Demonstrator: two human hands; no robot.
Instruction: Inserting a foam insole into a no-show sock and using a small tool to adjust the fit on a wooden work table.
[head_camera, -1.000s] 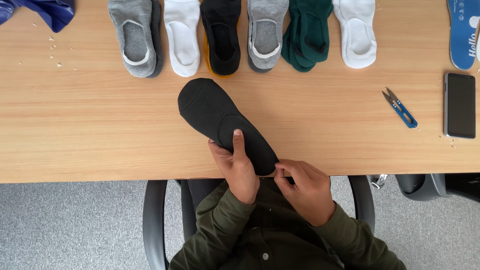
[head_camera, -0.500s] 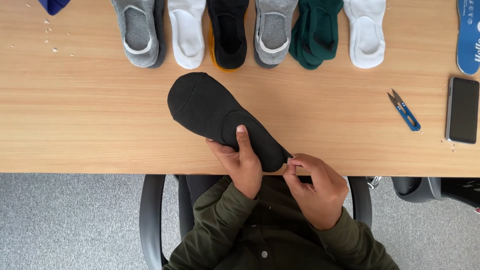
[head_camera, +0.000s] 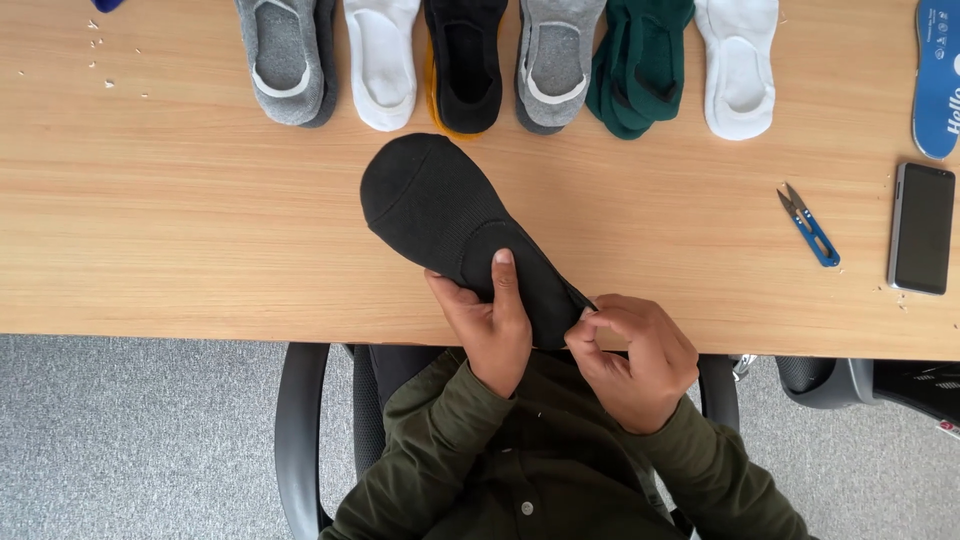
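A black low-cut sock (head_camera: 440, 210) lies flat on the wooden table (head_camera: 180, 220), toe pointing up-left, heel at the front edge. My left hand (head_camera: 490, 320) presses on the sock's heel half, index finger stretched along it. My right hand (head_camera: 635, 355) pinches the sock's heel end at the table's edge with thumb and fingertips. I sit on a chair, in dark green sleeves.
Along the far edge lie a grey sock (head_camera: 285, 55), white sock (head_camera: 382, 60), black sock on a yellow one (head_camera: 465, 60), another grey sock (head_camera: 555, 60), green sock (head_camera: 635, 65) and white sock (head_camera: 738, 65). Blue thread snips (head_camera: 810, 225), a dark phone (head_camera: 922, 228) and a blue insole (head_camera: 938, 75) sit right.
The view has shifted slightly. My right hand's fingers have closed tighter on the sock's heel end. The left hand stays pressed on the sock.
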